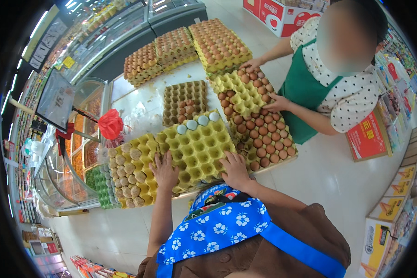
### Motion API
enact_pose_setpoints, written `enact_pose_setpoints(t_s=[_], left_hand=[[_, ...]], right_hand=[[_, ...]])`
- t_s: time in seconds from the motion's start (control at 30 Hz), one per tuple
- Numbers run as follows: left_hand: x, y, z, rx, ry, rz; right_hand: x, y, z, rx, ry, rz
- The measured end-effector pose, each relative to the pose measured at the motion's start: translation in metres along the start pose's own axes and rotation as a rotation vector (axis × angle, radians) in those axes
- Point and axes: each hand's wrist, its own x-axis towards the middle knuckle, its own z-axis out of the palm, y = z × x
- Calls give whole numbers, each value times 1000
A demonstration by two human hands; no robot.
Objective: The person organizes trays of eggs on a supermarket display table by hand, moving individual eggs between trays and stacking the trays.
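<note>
A yellow moulded-pulp egg tray [198,149] lies in front of me, with several pale blue eggs [197,122] along its far edge. My left hand [165,170] rests over its left edge, thumb and fingers spread on top. At its near right corner, my right hand [235,169] lies over the edge with the fingers apart. Beside my left hand is another yellow tray [146,146] of rough, mud-coloured coated eggs [127,173]. Right of the middle tray, brown eggs [264,139] fill much of a larger array of trays.
Opposite, a person in a green apron [300,93] has both hands at a small yellow tray piece [241,92] over the brown eggs. A brown tray [184,100] and stacked egg trays [220,41] stand farther back. Left are a green tray [104,186] and a price sign [55,99].
</note>
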Motion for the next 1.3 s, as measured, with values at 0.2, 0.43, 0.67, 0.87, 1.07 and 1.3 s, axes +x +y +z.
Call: enact_pose_setpoints(t_s=[0.2, 0.43, 0.67, 0.87, 1.07, 1.3], left_hand=[[3, -3, 1, -26, -2, 1], [-1, -3, 1, -23, 17, 3], [-2, -1, 2, -38, -46, -15], [4, -2, -2, -64, -35, -13], [-6, -11, 6, -99, -12, -38], [1, 1, 5, -51, -42, -12]], right_hand=[[2, 0, -6, 13, -14, -8], [-2, 6, -7, 5, -10, -59], [-8, 11, -8, 63, 4, -79], [-15, 15, -10, 152, 2, -17], [-16, 21, 8, 145, -26, -66], [-21, 26, 3, 116, 31, -66]])
